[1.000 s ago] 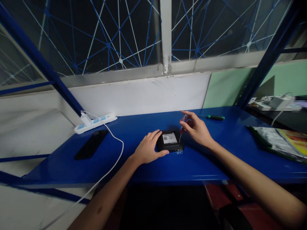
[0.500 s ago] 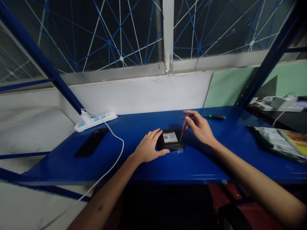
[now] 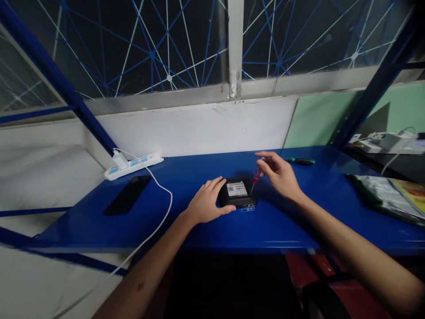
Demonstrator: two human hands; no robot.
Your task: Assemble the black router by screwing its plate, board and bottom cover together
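Fingers (image 3: 214, 184) of left hand (image 3: 206, 204) clamped on squarish black plastic box (image 3: 235, 203), paper label (image 3: 237, 188) up, on glossy blue counter (image 3: 282, 226) | right hand (image 3: 280, 177), apart, grips slanted translucent screwdriver (image 3: 258, 173), slim tip at box's right side | outward: rounded green-black handle (image 3: 303, 161), smooth dark phone (image 3: 128, 195), white plastic strip (image 3: 142, 164), crinkled foil packet (image 3: 381, 192)

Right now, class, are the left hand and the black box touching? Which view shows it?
Touching. The head view shows the left hand on the black box, fingers at its far-left corner, thumb along its near edge.
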